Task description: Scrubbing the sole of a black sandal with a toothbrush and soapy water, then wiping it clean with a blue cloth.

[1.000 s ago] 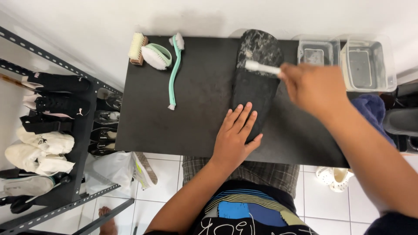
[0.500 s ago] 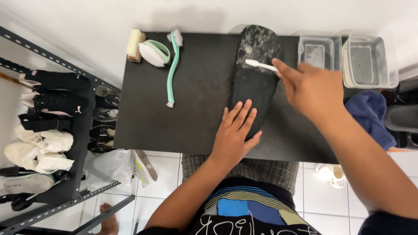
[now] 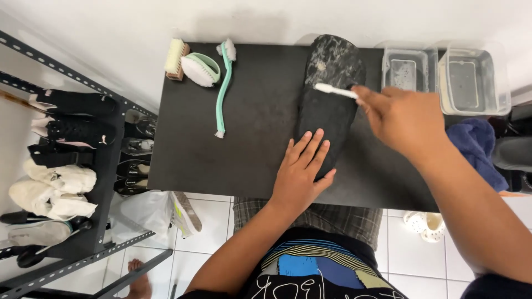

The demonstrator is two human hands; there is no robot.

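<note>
Fingers of the left hand (image 3: 302,174) are spread flat and pressed on the near end of a black slipper (image 3: 328,105), which is pinned to the black surface (image 3: 244,155); nothing is gripped by this hand, its grip lying apart. The slipper is laid lengthwise near the middle of the surface, its mottled grey strap at the far end. Just beyond, a small white brush (image 3: 335,89) is clamped in the grip of the right hand (image 3: 404,119), the bristle end being laid against the slipper just below the strap. Further left, well apart from the slipper, a long mint-green brush (image 3: 223,91) is seen lying on the surface, with an oval green and white scrubbing brush (image 3: 199,68) and a wooden-backed brush (image 3: 176,58) beside it at the far left corner. At the far right edge, two clear plastic tubs (image 3: 443,75) are set side by side. A shoe rack (image 3: 61,155) is seen on the left, beside the surface.
</note>
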